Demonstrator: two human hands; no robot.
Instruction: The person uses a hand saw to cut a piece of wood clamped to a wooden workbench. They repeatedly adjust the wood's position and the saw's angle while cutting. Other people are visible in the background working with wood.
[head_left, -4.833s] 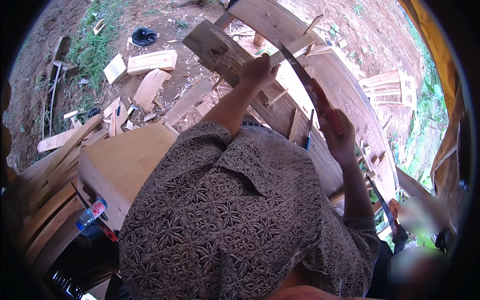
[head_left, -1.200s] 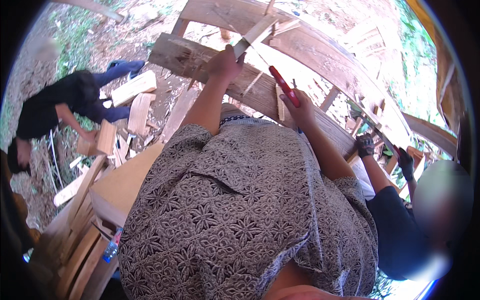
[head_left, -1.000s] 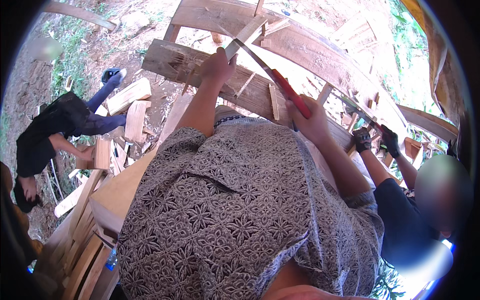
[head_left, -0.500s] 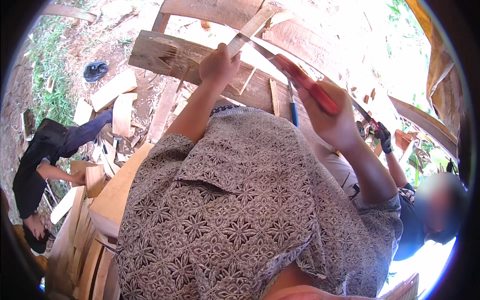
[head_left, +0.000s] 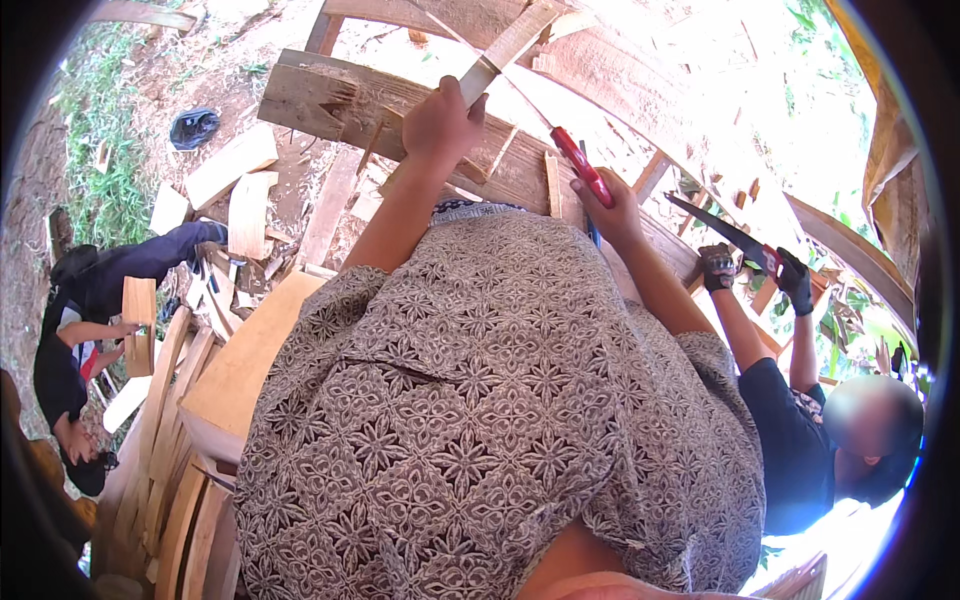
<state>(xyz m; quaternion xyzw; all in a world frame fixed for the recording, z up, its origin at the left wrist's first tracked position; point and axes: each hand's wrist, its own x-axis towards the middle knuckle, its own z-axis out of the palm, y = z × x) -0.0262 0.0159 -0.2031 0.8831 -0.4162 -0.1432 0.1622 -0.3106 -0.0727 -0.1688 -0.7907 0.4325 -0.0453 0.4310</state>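
My left hand [head_left: 440, 122] is closed around the lower part of a pale wooden strip [head_left: 518, 36], which slants up and to the right over a rough plank [head_left: 330, 100]. Closed on the red handle of a saw [head_left: 580, 165], my right hand [head_left: 612, 205] is to the right of the strip. The thin saw blade crosses the strip just above my left hand, where a dark line shows on the wood. The blade's far end runs past the strip toward the top edge. Beside my right hand, a blue-handled tool [head_left: 593, 234] is mostly hidden.
At right, a co-worker's gloved hands hold a dark-bladed saw [head_left: 735, 235]. On the left another person holds a wooden block [head_left: 139, 325]. Cut boards [head_left: 232, 165] and a black plastic bag [head_left: 193, 129] lie on the ground; a large timber [head_left: 245, 350] stands near my left side.
My right hand and the saw have moved forward and left, so more blade extends past the strip. The right co-worker's hands and saw show more fully; the left person has raised a wooden block.
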